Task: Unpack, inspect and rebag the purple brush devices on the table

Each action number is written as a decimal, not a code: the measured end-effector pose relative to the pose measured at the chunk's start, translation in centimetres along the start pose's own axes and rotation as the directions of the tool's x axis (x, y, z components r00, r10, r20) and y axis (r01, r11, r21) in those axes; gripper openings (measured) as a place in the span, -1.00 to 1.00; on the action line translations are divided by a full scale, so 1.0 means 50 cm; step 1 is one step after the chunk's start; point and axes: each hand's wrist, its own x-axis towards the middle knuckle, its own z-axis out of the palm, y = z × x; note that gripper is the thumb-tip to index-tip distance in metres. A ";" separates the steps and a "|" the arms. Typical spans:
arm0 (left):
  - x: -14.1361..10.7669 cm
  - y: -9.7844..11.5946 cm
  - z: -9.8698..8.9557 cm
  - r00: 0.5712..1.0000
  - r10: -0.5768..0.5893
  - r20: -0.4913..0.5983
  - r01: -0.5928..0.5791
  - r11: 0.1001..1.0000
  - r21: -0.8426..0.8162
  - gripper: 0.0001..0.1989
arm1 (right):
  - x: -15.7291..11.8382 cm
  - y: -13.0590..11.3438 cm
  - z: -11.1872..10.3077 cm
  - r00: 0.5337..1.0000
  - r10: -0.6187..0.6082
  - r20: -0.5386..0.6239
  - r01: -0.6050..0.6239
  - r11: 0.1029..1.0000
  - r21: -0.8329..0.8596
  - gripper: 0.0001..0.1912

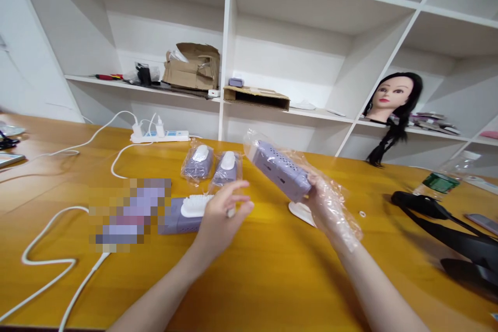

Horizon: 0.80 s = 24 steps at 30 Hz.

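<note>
My right hand (327, 205) grips a purple device (282, 168) with rows of small holes, raised and tilted above the table. Clear plastic bag film (342, 212) wraps around the device and over this hand and wrist. My left hand (227, 212) is open, its fingers apart and nothing plainly in them. It hides the right end of another purple device (179, 220), which lies flat with a white bristled brush head (194, 206) on top. Partly hidden below the held device is a white flat piece (301, 212). Two bagged purple devices with white tops, one left (197, 161) and one right (225, 166), lie behind.
A blurred-out purple item (134, 212) with a white cable (87, 275) lies at left. Behind it is a power strip (167, 136). White shelves (288, 36) hold cardboard and a mannequin head (392, 96). A black headset-like object (439, 228) and a bottle (441, 181) are at right.
</note>
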 end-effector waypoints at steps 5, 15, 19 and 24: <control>0.030 0.012 -0.039 0.916 -0.039 -0.398 0.028 0.999 -0.035 -0.40 | -0.030 -0.008 0.004 0.970 0.202 0.132 -0.232 0.933 0.275 -0.63; 0.031 0.014 -0.054 0.942 -0.268 -0.203 0.142 0.864 -0.484 -0.52 | -0.045 0.006 0.005 0.808 0.328 0.489 -0.552 0.710 0.437 -0.58; 0.034 0.011 -0.054 0.930 -0.285 -0.232 0.118 0.829 -0.547 -0.57 | -0.046 0.007 0.003 0.818 0.265 0.511 -0.522 0.714 0.466 -0.62; 0.038 0.016 -0.054 0.918 -0.300 -0.259 0.087 0.790 -0.606 -0.57 | -0.051 -0.004 0.011 0.842 0.294 0.452 -0.504 0.729 0.464 -0.72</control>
